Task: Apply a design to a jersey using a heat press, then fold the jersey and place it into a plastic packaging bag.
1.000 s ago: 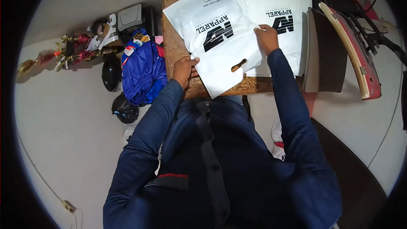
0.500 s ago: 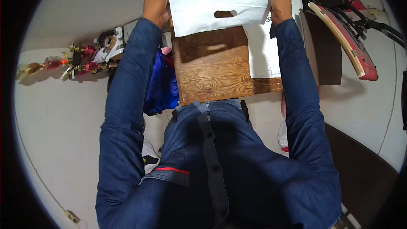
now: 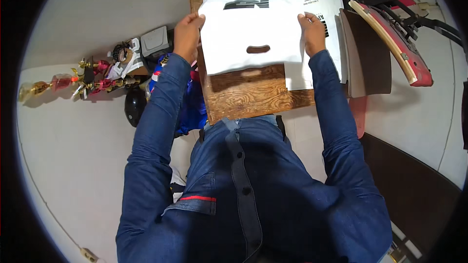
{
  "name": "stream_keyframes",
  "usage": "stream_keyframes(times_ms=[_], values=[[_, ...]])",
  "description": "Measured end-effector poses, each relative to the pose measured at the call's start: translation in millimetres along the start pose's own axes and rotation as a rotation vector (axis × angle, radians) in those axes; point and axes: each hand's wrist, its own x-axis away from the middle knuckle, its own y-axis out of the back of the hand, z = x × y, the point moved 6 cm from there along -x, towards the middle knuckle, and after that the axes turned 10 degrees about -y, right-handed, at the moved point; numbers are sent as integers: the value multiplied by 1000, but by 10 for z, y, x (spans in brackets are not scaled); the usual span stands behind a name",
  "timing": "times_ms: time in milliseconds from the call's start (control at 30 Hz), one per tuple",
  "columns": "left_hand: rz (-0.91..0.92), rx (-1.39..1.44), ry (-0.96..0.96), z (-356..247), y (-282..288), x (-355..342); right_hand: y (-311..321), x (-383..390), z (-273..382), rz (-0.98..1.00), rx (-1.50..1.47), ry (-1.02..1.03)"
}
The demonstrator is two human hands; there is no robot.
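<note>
A white carry bag with black print and an oval die-cut handle hole is stretched between my hands over the wooden table. My left hand pinches its left edge, thumb on top. At its right edge, my right hand grips it in the same way. The handle hole lies on the side closer to me, and the bag's near edge casts a shadow on the wood. More white printed bags lie spread on the table's right part, partly under my right hand and forearm.
Right of the table stand a brown board and a red heat-press-like machine with black arms. Gold and red trophies, a grey box, a black rounded object and blue plastic wrapping are at the left.
Both hands have come down and toward me with the bag. Its far part with the black print now shows, lying over the table's far end.
</note>
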Motion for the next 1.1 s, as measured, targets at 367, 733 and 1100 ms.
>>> stream_keyframes(times_ms=[367,733,1100], values=[[262,-307,527,1885,275,1145,515,-129,-1318,-30,926,-100],[630,-1316,-769,1078,-596,381,-336,131,-969,112,1157,487],[294,-1421,-521,1439,-726,815,-779,-444,-890,243,1528,670]])
